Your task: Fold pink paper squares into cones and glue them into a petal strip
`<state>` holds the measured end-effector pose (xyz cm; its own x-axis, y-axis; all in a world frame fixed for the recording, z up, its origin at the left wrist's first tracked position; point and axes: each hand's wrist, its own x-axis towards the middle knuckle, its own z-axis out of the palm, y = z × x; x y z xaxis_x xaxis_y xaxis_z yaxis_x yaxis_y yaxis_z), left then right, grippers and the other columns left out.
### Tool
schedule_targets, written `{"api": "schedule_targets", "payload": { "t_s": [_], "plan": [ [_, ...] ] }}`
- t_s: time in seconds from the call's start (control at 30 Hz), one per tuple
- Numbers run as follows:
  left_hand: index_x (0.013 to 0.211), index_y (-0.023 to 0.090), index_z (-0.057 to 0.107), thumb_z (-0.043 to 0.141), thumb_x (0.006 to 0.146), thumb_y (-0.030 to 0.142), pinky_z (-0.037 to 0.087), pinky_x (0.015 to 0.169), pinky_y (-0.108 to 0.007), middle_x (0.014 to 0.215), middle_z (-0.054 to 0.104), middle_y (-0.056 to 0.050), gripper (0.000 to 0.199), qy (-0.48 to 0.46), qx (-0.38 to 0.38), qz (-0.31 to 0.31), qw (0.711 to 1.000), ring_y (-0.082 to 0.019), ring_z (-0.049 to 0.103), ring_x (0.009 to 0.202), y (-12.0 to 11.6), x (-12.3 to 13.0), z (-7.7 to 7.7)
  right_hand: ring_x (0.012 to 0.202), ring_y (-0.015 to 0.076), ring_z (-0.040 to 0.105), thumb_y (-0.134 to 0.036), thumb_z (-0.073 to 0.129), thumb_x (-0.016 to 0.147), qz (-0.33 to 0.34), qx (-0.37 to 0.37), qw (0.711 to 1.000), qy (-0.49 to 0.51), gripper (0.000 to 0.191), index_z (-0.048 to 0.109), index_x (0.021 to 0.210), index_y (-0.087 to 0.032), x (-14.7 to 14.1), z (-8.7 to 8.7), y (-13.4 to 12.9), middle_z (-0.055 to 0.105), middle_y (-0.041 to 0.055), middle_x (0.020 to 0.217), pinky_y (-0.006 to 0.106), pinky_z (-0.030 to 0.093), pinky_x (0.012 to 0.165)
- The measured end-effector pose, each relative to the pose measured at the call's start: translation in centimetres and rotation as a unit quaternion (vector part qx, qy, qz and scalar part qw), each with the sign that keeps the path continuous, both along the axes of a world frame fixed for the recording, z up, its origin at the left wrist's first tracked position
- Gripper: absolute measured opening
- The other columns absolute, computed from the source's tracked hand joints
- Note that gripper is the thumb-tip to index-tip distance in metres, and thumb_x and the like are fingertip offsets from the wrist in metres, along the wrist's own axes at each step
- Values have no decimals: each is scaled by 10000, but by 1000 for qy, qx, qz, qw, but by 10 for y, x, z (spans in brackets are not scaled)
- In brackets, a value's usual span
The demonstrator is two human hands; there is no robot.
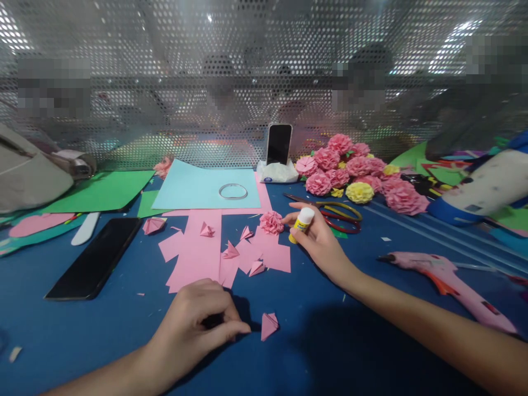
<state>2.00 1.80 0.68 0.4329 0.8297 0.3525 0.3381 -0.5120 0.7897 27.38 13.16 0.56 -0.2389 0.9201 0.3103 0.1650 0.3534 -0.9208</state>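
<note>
My right hand (pixel 315 239) is closed around a yellow glue stick (pixel 303 221) with a white cap, beside a pink paper flower (pixel 271 223). Lower down, my left hand (pixel 206 316) rests over the blue table, its fingers curled and pressed together; whether something small is between them is hidden. Just right of its fingertips lies a small folded pink paper piece (pixel 269 325), not touched. Several similar folded pieces, one of them at the centre (pixel 231 250), lie on and around flat pink paper sheets (pixel 200 247) beyond my left hand.
A black phone (pixel 94 258) lies at left. Light blue paper (pixel 198 184) holds a clear ring. Behind stands another phone (pixel 279 144) on a tissue pack. At right are scissors (pixel 338 214), a pink glue gun (pixel 441 275) and pink and yellow flowers (pixel 330 159). A perforated metal screen (pixel 247 82) spans the back.
</note>
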Motion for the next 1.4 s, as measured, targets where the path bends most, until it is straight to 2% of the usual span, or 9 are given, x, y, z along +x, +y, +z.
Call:
{"api": "schedule_targets", "payload": {
  "t_s": [0.17, 0.33, 0.43, 0.53, 0.63, 0.9, 1.17, 1.33, 1.4],
  "plan": [
    [683, 168, 603, 509, 994, 347, 377, 595, -200, 664, 615, 9, 371, -5, -108, 34, 994, -107, 539, 617, 3, -1, -1, 1156, 234, 534, -273, 590, 892, -35, 42, 998, 14, 421, 425, 1280, -267, -2, 5, -6, 545, 71, 1189, 442, 433, 1019],
    [598, 179, 407, 470, 996, 374, 271, 526, -208, 579, 396, 48, 447, -13, -120, 45, 992, -99, 350, 552, 4, -1, -3, 1282, 257, 463, -218, 580, 910, -143, 237, 961, -1, 352, 481, 1234, -315, -3, 18, -25, 490, 67, 1302, 470, 343, 1128],
    [694, 187, 471, 445, 1009, 368, 278, 525, -207, 609, 376, 53, 365, -18, -129, 50, 990, -106, 339, 562, 3, -1, -4, 1023, 247, 592, -136, 531, 925, -11, 322, 938, -131, 221, 585, 1068, -296, -5, 21, -35, 636, 46, 1034, 443, 443, 945],
    [974, 198, 562, 380, 1041, 367, 340, 547, -207, 660, 429, 49, 257, -47, -157, 45, 986, -113, 402, 578, 1, -2, -3, 894, 223, 616, -162, 540, 949, 113, 301, 914, -247, 149, 607, 1040, -259, -10, 17, -38, 697, 28, 940, 391, 447, 833],
    [1099, 207, 531, 360, 1053, 366, 374, 582, -213, 682, 454, 49, 238, -74, -166, 54, 982, -115, 440, 603, 1, -2, -3, 918, 227, 614, -227, 576, 960, 103, 262, 916, -284, 91, 614, 1043, -227, -17, 12, -38, 701, 49, 980, 369, 441, 814],
    [768, 167, 589, 562, 942, 317, 434, 627, -225, 667, 607, 10, 232, -76, -167, 49, 982, -118, 558, 620, 13, 2, 2, 855, 195, 628, -155, 648, 909, 120, 183, 939, -267, 93, 623, 969, -222, -23, 10, -35, 685, 16, 907, 339, 458, 795],
    [1060, 161, 712, 555, 943, 317, 444, 598, -232, 729, 668, -15, 251, -59, -203, 36, 977, -130, 566, 628, 35, 3, 15, 956, 205, 632, -148, 613, 923, 159, 192, 938, -240, 226, 586, 1127, -242, -23, 30, -37, 683, 45, 1047, 346, 493, 856],
    [904, 141, 737, 619, 911, 355, 480, 589, -222, 778, 731, -53, 245, -97, -269, -1, 958, -114, 630, 607, 46, 15, 15, 1017, 253, 595, -176, 526, 977, 192, 247, 899, -306, 219, 555, 1189, -224, -31, 45, -34, 679, 81, 1094, 417, 449, 902],
    [865, 129, 715, 612, 911, 385, 499, 590, -221, 818, 746, -73, 279, -124, -295, -13, 947, -113, 661, 607, 48, 19, 14, 994, 247, 590, -189, 499, 988, 183, 252, 905, -289, 203, 550, 1183, -216, -34, 43, -33, 667, 84, 1076, 412, 454, 883]
  ]
}}
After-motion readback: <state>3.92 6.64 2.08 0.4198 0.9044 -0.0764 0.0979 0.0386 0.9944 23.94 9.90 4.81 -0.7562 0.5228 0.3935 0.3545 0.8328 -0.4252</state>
